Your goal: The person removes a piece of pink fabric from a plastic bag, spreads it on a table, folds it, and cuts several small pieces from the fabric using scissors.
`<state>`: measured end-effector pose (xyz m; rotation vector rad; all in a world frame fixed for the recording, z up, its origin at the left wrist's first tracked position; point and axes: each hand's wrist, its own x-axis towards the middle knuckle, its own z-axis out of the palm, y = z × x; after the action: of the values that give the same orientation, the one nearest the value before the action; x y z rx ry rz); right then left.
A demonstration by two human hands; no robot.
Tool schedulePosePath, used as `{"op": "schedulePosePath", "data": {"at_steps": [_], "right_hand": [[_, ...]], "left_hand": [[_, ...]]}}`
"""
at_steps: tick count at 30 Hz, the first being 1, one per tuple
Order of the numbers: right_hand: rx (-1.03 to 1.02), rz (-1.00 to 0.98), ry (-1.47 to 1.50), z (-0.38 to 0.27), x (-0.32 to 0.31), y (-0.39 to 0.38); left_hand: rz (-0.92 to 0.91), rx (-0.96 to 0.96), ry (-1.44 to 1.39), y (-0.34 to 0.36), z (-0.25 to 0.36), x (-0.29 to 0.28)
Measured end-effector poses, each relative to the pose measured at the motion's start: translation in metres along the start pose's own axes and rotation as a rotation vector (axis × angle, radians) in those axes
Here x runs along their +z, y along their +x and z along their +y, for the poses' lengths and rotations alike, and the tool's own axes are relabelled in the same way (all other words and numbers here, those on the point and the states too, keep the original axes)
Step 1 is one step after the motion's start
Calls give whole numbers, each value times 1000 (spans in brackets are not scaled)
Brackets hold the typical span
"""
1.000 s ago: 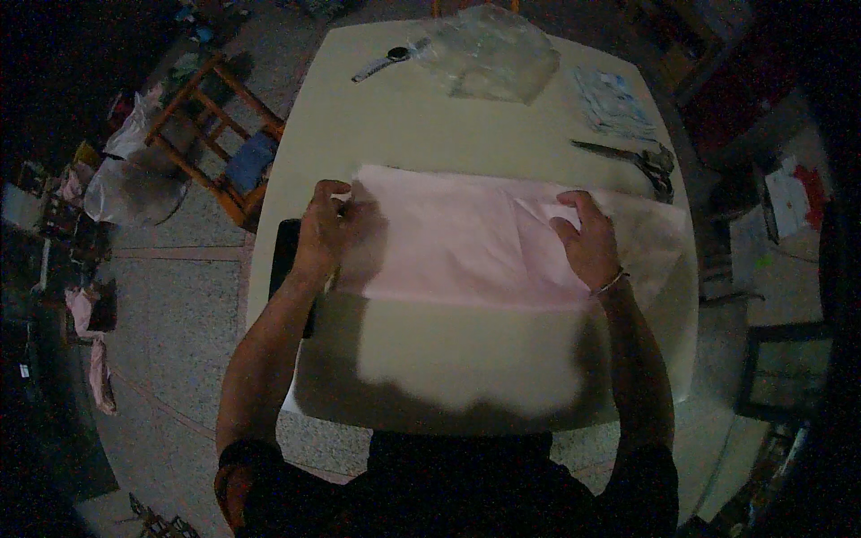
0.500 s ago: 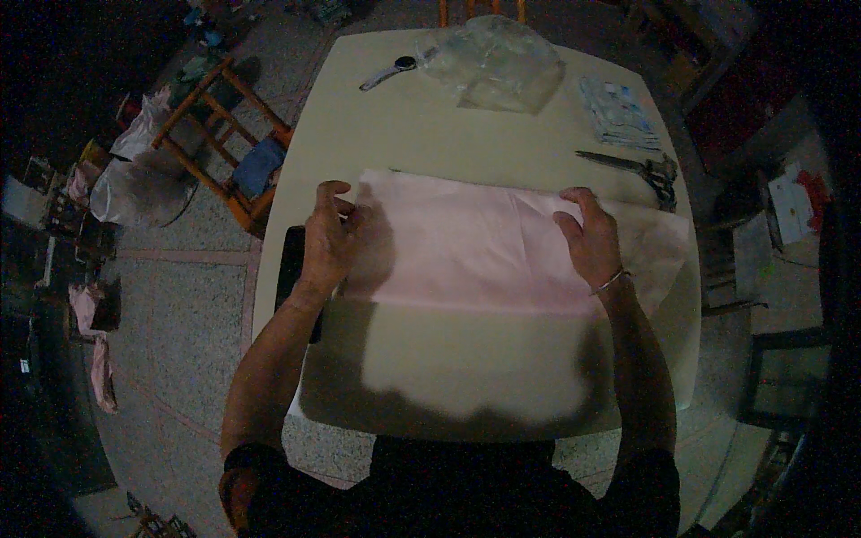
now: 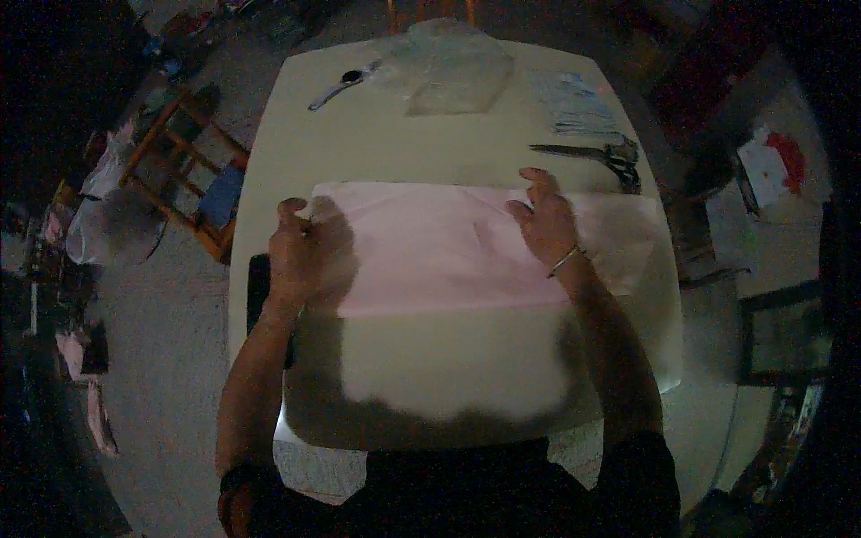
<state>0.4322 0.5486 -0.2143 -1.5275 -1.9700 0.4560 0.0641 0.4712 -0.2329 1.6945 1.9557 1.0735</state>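
A pink fabric strip lies across the pale table. My left hand is at its left end, fingers loosely bent and apart, with nothing clearly held. My right hand is open over the right part, index finger reaching past the far edge, thumb apart. Just beyond it lie black scissors. A flat black object lies under and beside my left forearm.
At the far end lie a watch-like item, a crumpled clear plastic bag and a blue-white packet. A wooden chair stands left; a pale surface with red-and-white items is right. Bags and clutter sit on the left.
The view has shifted, so the table appears further left. My right hand has moved forward, its index finger now beyond the fabric's far edge. My left hand stays at the left end.
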Motion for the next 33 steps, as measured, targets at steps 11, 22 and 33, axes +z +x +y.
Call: {"op": "schedulePosePath", "data": {"at_steps": [11,22,33], "right_hand": [[-13,-15,28,13,5,8],[17,-36,20,4,-9,12],[-10,69,-82,-6,2,3]], "left_hand": [[-63,-409,-1000,14,-48,9],[20,-165,-533,-1,-17,7],[88,255,79,-6,8,4]]}}
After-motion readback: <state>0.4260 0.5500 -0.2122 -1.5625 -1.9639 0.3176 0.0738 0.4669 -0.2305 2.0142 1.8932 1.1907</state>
